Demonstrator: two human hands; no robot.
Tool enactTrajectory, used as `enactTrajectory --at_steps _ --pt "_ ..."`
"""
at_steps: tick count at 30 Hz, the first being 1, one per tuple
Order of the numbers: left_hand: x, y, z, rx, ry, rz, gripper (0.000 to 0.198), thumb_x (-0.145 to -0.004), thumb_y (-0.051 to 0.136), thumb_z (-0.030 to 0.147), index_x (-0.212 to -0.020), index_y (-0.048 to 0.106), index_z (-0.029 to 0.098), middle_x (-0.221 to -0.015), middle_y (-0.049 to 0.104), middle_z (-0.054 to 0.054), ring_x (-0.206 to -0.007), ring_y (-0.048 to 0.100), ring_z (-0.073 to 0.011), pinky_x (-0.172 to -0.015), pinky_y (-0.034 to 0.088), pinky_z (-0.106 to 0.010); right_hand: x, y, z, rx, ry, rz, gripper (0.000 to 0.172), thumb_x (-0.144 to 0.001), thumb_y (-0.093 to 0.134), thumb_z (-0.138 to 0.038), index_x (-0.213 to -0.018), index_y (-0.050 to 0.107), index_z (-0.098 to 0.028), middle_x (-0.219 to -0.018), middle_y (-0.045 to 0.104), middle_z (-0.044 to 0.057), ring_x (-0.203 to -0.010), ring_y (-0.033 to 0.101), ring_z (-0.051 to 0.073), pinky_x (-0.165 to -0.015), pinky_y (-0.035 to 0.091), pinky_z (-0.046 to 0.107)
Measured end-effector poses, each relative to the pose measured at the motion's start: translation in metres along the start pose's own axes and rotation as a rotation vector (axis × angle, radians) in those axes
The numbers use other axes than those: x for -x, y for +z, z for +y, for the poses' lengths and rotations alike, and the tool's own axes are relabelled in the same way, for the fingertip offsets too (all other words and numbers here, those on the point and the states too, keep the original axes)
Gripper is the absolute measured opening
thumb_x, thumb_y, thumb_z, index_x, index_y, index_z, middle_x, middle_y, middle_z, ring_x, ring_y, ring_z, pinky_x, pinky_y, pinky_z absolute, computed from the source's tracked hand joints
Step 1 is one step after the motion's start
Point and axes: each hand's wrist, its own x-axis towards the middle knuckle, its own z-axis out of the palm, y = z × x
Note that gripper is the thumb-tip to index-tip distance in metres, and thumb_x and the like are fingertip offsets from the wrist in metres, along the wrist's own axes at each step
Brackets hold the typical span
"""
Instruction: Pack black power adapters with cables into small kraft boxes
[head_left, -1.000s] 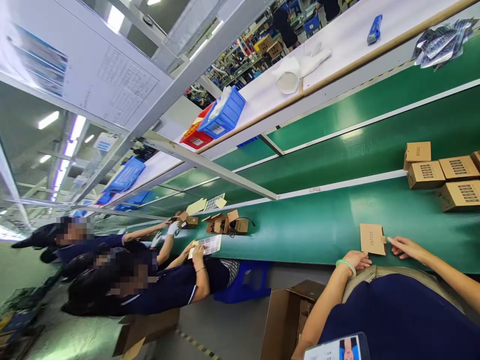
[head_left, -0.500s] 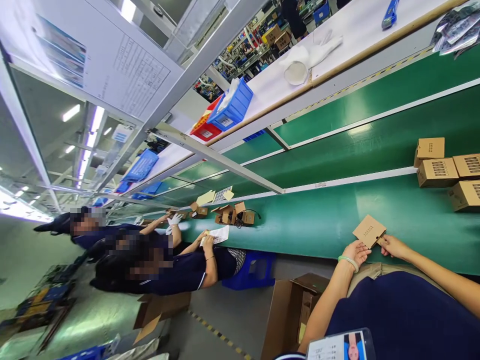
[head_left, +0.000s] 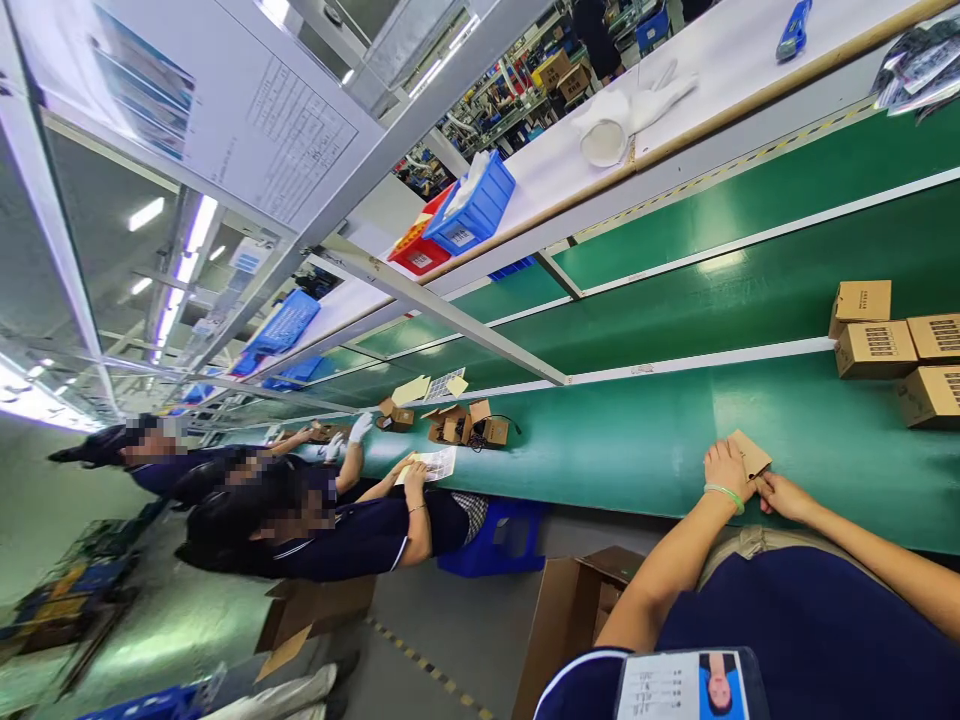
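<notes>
1. The room is a long factory hall with strip lights overhead, a metal frame [head_left: 420, 290] over the line and a printed sheet [head_left: 292, 140] hung on it.
2. A green conveyor belt [head_left: 645, 440] runs the length of the line, split by white rails; behind it a white tabletop [head_left: 720, 60] carries a blue bin [head_left: 480, 205], a red bin [head_left: 416, 255], white gloves [head_left: 622, 115] and a blue tool [head_left: 793, 28].
3. Co-workers in dark shirts [head_left: 352, 540] sit further along the belt, with open small boxes [head_left: 465, 425] and a label sheet [head_left: 431, 463] before them.
4. An open brown carton [head_left: 570, 620] stands on the floor beside the person's seat.
5. Four closed cardboard boxes [head_left: 874, 345] sit together on the belt to the right.
6. A flat cardboard piece [head_left: 751, 455] lies at the belt's near edge, tilted.
7. The left hand [head_left: 726, 470], a green band on its wrist, lies over the cardboard piece, fingers curled on it.
8. The right hand [head_left: 780, 495] grips the piece's near edge between narrow fingers.
</notes>
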Motion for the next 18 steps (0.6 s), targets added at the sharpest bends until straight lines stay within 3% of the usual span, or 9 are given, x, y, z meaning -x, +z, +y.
enactTrajectory --at_steps 3,6,10,12,15,18 --pt "-0.008 -0.002 0.001 -0.115 0.015 -0.047 0.095 -0.066 0.066 0.051 -0.139 0.025 0.004 -0.126 0.045 -0.022 -0.113 0.045 -0.0339 -0.096 0.040 -0.044 0.002 0.002 -0.003 -0.018 -0.003 -0.018 0.018 -0.092 0.034 -0.027 -0.079 0.044 -0.020 -0.066 0.066 0.001 -0.061 0.063 0.012 -0.059 0.046 0.022" --pt "-0.016 -0.016 -0.009 -0.135 0.078 -0.141 0.094 -0.063 0.068 0.055 -0.134 0.034 0.004 -0.125 0.049 -0.022 -0.112 0.049 -0.0335 -0.094 0.043 -0.042 0.003 0.005 -0.006 -0.038 0.007 -0.038 0.018 -0.090 0.038 -0.029 -0.077 0.045 -0.019 -0.066 0.067 0.001 -0.059 0.062 0.013 -0.059 0.046 0.023" --pt "-0.032 -0.052 -0.040 0.075 0.214 -0.395 0.062 -0.070 0.064 0.047 -0.123 0.052 0.016 -0.117 0.061 -0.010 -0.105 0.058 -0.0256 -0.090 0.047 -0.033 0.007 0.006 -0.009 -0.033 0.038 -0.046 0.021 -0.086 0.048 -0.037 -0.076 0.046 -0.019 -0.065 0.067 0.002 -0.057 0.061 0.013 -0.057 0.045 0.023" --pt "-0.036 -0.066 -0.057 0.205 0.224 -0.424 0.054 -0.075 0.061 0.041 -0.124 0.053 0.021 -0.120 0.062 -0.005 -0.106 0.059 -0.0213 -0.090 0.047 -0.029 0.010 0.006 -0.013 -0.019 0.048 -0.049 0.022 -0.085 0.049 -0.039 -0.075 0.045 -0.019 -0.068 0.067 0.002 -0.058 0.061 0.012 -0.057 0.045 0.022" --pt "-0.037 -0.074 -0.076 0.219 0.193 -0.237 0.046 -0.082 0.055 0.042 -0.123 0.053 0.021 -0.120 0.062 -0.005 -0.108 0.058 -0.0206 -0.094 0.045 -0.030 0.014 0.013 -0.026 0.016 0.063 -0.064 0.021 -0.089 0.043 -0.035 -0.076 0.045 -0.019 -0.074 0.069 0.005 -0.062 0.063 0.012 -0.056 0.045 0.020" --pt "-0.042 -0.071 -0.086 0.158 0.003 0.063 0.041 -0.095 0.031 0.045 -0.116 0.056 0.020 -0.109 0.065 -0.009 -0.104 0.059 -0.0206 -0.092 0.044 -0.032 0.013 0.025 -0.047 0.081 0.076 -0.087 0.020 -0.091 0.037 -0.031 -0.080 0.048 -0.018 -0.082 0.071 0.006 -0.067 0.065 0.012 -0.052 0.043 0.018"
